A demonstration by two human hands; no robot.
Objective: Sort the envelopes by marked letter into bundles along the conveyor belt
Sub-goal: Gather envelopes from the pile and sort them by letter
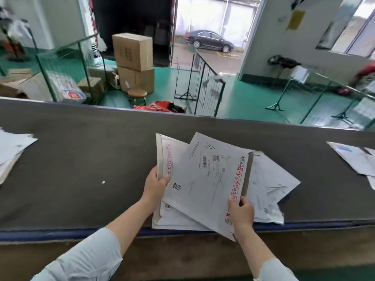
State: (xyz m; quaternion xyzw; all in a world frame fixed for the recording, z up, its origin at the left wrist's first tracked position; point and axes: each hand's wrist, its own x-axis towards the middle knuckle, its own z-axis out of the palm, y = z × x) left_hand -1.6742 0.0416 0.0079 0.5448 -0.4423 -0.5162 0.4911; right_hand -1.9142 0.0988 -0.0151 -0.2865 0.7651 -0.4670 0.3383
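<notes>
envelopes (205, 179) in both curled hands (155, 186) (241, 211)

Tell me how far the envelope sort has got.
Done: a left bundle and a right bundle lie on the conveyor belt. In hand: the right hand pinches the top envelope, seemingly marked A; the left hand grips the envelope beneath. Left: the loose pile under them, not yet sorted.

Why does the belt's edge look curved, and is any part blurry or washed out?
Head view: the wide-angle lens bows the far edge of the conveyor belt; same view, daylight behind the car is washed out; same view, the top envelope is fairly sharp, while the left pile smears.
</notes>
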